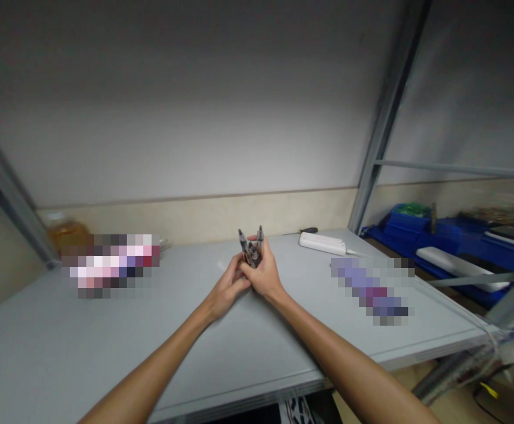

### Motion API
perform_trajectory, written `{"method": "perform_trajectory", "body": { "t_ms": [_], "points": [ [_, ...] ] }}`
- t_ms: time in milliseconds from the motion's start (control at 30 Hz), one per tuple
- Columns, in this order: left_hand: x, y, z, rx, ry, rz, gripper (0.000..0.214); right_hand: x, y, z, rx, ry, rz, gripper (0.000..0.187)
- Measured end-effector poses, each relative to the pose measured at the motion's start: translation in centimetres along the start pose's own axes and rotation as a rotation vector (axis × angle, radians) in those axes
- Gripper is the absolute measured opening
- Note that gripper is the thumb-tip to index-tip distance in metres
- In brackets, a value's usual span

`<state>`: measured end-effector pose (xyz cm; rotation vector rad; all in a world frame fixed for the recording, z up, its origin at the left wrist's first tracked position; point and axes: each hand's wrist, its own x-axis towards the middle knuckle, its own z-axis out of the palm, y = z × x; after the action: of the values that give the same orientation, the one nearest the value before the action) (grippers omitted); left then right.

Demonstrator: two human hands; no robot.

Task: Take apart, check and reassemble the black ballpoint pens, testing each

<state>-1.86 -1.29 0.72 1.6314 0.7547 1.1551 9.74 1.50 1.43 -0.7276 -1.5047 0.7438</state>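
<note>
Several dark, clear-barrelled pens [251,254] stand in a bunch above the middle of the grey table, their tips pointing up and away from me. My right hand [265,272] is closed around the bunch from the right, thumb across the front. From the left, my left hand [230,285] cups the same pens, its fingers touching my right hand. The lower ends of the pens are hidden by my palms and fingers.
On the grey table [186,347] lie a white power strip [322,242], a screwdriver [308,231] and two blurred-out items, left and right. A jar of amber liquid [66,232] stands back left. Blue bins [404,227] are beyond the metal post [378,135].
</note>
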Motion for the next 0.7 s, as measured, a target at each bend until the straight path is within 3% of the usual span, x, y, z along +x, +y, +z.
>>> {"method": "perform_trajectory", "body": {
  "t_ms": [167,367,500,600,700],
  "points": [
    [1.1,0.6,0.6,0.016,0.071,0.057,0.048,0.0,0.7,-0.1,0.015,0.008,-0.036,0.045],
    [3.0,1.2,1.7,0.249,0.207,0.044,0.044,-0.3,0.7,-0.2,-0.039,-0.007,-0.029,0.034],
    [3.8,0.8,2.3,0.335,0.295,0.028,0.04,-0.5,0.8,-0.3,0.047,-0.017,-0.039,0.044],
    [4.0,0.5,2.7,0.3,0.345,0.018,0.034,-0.7,1.2,-0.4,0.111,-0.028,-0.021,0.059],
    [4.2,0.3,3.0,0.256,0.381,0.0,0.029,-0.7,1.9,-0.4,0.156,-0.021,0.032,0.062]
  ]
}}
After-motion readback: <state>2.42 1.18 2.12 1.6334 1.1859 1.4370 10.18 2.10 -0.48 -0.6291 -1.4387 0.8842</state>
